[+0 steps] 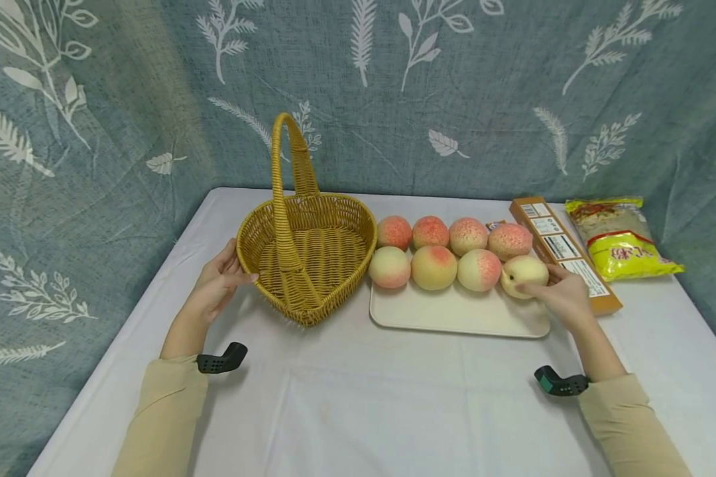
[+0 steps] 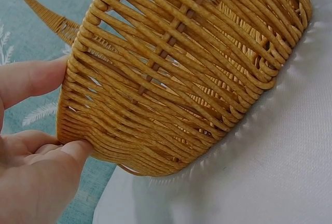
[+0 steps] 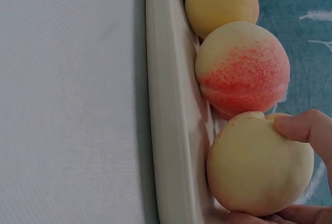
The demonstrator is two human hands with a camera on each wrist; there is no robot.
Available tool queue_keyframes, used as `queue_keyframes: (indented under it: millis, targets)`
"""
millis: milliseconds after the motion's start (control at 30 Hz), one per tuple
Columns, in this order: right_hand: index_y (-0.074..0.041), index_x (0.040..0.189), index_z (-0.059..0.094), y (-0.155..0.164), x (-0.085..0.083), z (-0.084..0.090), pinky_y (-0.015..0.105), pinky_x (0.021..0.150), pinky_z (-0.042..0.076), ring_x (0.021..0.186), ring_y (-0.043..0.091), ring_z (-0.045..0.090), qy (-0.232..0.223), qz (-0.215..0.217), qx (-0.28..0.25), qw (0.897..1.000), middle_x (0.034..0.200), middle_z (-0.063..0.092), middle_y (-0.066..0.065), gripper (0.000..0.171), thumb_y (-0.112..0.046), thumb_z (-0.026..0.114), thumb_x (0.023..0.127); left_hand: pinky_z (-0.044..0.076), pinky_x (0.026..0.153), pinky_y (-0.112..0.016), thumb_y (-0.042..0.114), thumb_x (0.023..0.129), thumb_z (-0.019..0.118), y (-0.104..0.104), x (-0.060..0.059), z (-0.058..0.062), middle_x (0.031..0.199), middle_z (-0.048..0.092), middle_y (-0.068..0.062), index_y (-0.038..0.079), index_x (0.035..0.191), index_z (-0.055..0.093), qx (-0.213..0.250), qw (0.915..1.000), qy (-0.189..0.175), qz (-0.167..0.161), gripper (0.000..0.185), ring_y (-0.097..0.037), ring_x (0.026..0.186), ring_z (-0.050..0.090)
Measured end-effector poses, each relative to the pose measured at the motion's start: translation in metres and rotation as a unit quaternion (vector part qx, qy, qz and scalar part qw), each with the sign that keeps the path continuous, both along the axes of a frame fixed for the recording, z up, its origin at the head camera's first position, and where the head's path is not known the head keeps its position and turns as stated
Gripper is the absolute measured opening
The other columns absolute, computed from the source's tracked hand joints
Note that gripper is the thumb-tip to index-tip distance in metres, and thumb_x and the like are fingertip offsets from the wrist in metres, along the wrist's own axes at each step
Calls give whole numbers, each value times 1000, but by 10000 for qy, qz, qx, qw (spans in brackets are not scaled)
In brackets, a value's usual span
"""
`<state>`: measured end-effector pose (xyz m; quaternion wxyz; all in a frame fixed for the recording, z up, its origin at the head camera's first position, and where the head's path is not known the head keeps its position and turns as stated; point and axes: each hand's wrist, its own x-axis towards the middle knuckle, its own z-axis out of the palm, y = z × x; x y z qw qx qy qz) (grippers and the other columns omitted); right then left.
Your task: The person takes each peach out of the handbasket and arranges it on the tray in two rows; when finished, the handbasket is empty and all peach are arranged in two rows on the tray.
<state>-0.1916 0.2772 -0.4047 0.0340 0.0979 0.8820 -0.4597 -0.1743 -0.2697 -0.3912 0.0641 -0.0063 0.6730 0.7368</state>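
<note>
My left hand (image 1: 213,283) holds the rim of a heart-shaped wicker basket (image 1: 334,252) with a tall arched handle. In the left wrist view, thumb and fingers pinch the woven edge from both sides. Nothing lies inside the basket. At the right end of a cream tray (image 1: 453,317), my right hand (image 1: 563,296) grips a pale yellow peach (image 1: 528,275), its fingers around the fruit. The right wrist view shows this peach (image 3: 259,167) close beside a red-blushed peach (image 3: 244,68). Several peaches stand in two rows on the tray, the back row redder.
A brown-and-white box (image 1: 563,248) lies slantwise to the right of the tray. Beyond it is a yellow plastic food packet (image 1: 626,252). A patterned blue-green curtain (image 1: 358,132) hangs behind the white-clothed table (image 1: 364,404).
</note>
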Motion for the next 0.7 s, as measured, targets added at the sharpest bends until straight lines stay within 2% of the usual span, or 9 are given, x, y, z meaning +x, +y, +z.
queue_keyframes:
  millis: [133, 400, 700]
  targets:
    - [17, 142, 32, 0, 0, 1, 52, 107, 39, 130, 45, 40, -50, 24, 13, 10000, 142, 38, 38, 83, -26, 74, 85, 12, 117, -25, -19, 87, 48, 1, 0, 1, 160, -18, -11, 5, 151, -19, -29, 10000, -45, 32, 96, -21, 147, -7]
    - [16, 145, 25, 3, -1, 7, 56, 106, 37, 130, 50, 36, -326, 390, 354, 9981, 144, 32, 39, 89, -37, 69, 89, 12, 116, -25, -19, 87, 48, 2, 1, 1, 159, -18, -12, 4, 150, -19, -37, 10000, -17, 50, 95, -22, 147, -6]
    - [14, 148, 19, 2, 0, 8, 56, 109, 33, 135, 50, 30, -415, 431, 250, 9979, 148, 26, 38, 96, -42, 68, 89, 13, 116, -25, -19, 87, 48, 1, 1, 0, 160, -17, -12, 4, 151, -19, -62, 10000, -7, 71, 95, -21, 147, -5]
